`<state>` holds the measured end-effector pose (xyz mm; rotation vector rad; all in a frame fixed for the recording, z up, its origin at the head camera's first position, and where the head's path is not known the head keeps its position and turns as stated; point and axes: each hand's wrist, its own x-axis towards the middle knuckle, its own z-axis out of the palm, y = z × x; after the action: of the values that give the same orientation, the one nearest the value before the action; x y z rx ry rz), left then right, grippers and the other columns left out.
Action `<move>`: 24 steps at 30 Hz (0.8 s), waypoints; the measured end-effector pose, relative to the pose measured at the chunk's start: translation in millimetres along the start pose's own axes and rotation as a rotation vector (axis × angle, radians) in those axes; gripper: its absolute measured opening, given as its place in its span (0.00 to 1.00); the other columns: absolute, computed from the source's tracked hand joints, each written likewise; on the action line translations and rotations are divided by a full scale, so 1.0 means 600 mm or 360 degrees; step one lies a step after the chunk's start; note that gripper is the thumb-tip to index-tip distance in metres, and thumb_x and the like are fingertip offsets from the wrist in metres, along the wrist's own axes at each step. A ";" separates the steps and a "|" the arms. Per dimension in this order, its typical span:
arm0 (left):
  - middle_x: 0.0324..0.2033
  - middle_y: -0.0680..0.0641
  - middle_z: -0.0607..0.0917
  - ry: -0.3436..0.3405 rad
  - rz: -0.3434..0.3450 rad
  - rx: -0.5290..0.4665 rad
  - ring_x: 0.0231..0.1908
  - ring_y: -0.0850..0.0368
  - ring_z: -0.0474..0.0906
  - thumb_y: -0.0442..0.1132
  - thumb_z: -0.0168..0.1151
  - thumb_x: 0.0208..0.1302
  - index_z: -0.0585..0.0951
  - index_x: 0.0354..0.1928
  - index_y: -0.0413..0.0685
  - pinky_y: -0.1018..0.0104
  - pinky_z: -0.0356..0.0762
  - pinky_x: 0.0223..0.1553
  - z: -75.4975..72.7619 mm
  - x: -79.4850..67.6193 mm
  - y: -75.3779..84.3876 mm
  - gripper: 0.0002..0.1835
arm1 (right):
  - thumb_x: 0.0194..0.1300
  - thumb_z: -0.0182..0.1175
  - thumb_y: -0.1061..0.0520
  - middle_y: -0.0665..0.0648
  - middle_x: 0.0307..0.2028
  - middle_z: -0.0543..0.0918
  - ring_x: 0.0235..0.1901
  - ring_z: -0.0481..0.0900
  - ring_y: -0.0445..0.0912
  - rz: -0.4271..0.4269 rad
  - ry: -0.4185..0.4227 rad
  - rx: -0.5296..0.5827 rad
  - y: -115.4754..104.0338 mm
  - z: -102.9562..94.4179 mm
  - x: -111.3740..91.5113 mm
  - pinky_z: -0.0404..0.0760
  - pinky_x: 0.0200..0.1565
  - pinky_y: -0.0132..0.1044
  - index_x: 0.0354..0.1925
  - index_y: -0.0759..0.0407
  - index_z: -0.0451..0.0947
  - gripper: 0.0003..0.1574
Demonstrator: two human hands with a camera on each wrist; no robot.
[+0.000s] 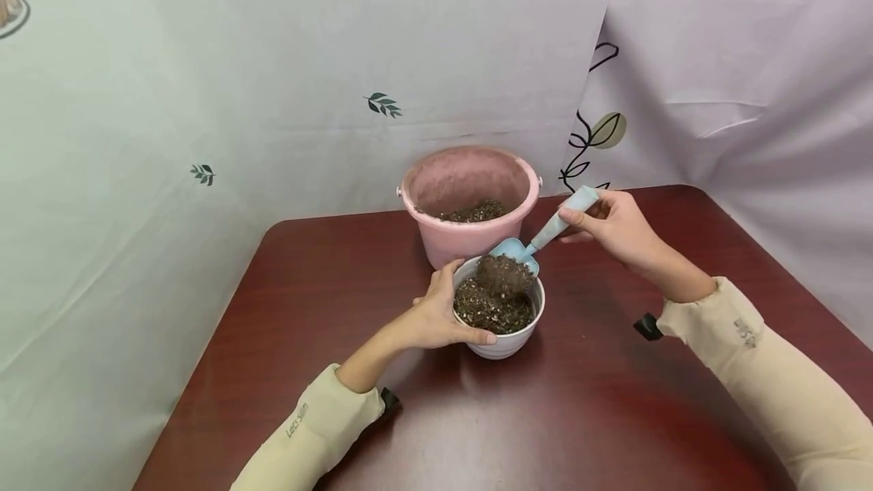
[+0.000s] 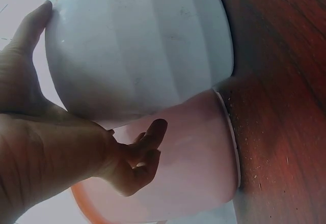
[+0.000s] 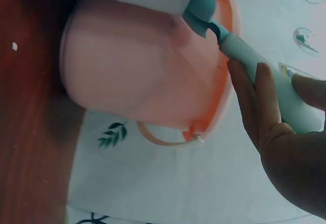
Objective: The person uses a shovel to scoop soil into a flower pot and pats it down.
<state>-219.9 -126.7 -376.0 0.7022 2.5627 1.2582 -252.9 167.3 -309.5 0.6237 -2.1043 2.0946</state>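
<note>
A white flower pot point(image 1: 501, 345) stands on the table, well filled with dark, flecked potting soil point(image 1: 487, 309). My left hand point(image 1: 436, 314) grips its left side, thumb along the near rim and fingers at the far side. In my right hand point(image 1: 617, 229) is the pale handle of a light blue garden trowel point(image 1: 555, 226), pinched between thumb and fingers. The trowel tilts down into the pot, its blade over the far rim, with a clump of soil at its tip. In the right wrist view the trowel's handle point(image 3: 249, 56) lies across the fingers.
Right behind the pot stands a pink bucket point(image 1: 450, 237) with some soil inside, its handle point(image 3: 165, 140) hanging down. Soil crumbs point(image 2: 260, 186) lie on the dark red table point(image 1: 307, 271). A printed white cloth point(image 1: 307, 135) hangs behind and at both sides.
</note>
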 end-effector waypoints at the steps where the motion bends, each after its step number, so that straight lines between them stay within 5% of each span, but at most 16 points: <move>1: 0.70 0.34 0.55 0.0005 -0.0001 -0.0002 0.72 0.42 0.52 0.50 0.82 0.43 0.50 0.75 0.42 0.20 0.42 0.59 0.000 -0.001 0.001 0.63 | 0.66 0.61 0.71 0.55 0.32 0.87 0.30 0.87 0.44 -0.0042 -0.0031 -0.0030 -0.001 0.000 0.001 0.85 0.33 0.42 0.38 0.62 0.83 0.07; 8: 0.70 0.35 0.55 0.0007 -0.0006 0.0006 0.72 0.41 0.52 0.50 0.82 0.42 0.50 0.74 0.42 0.20 0.43 0.58 0.000 -0.002 0.003 0.64 | 0.62 0.61 0.76 0.55 0.37 0.88 0.29 0.87 0.45 -0.0348 -0.0271 -0.0288 -0.007 0.000 0.004 0.84 0.32 0.39 0.43 0.78 0.78 0.10; 14: 0.71 0.37 0.55 -0.0019 -0.0040 0.0031 0.72 0.43 0.51 0.52 0.81 0.43 0.49 0.75 0.43 0.21 0.42 0.60 0.000 -0.001 0.002 0.64 | 0.61 0.61 0.77 0.59 0.42 0.88 0.34 0.87 0.46 -0.0477 -0.0453 -0.0203 -0.010 -0.006 0.004 0.85 0.33 0.40 0.47 0.83 0.73 0.15; 24: 0.71 0.37 0.55 -0.0039 -0.0018 0.0044 0.72 0.41 0.52 0.52 0.81 0.42 0.48 0.76 0.44 0.22 0.45 0.59 -0.004 -0.002 0.004 0.65 | 0.61 0.60 0.78 0.60 0.41 0.88 0.33 0.88 0.48 -0.0452 -0.0376 -0.0093 -0.017 -0.009 0.007 0.85 0.31 0.40 0.46 0.83 0.75 0.13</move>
<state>-219.0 -128.0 -372.6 0.7037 2.5652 1.2054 -254.4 172.0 -297.9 1.1365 -2.0342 1.8767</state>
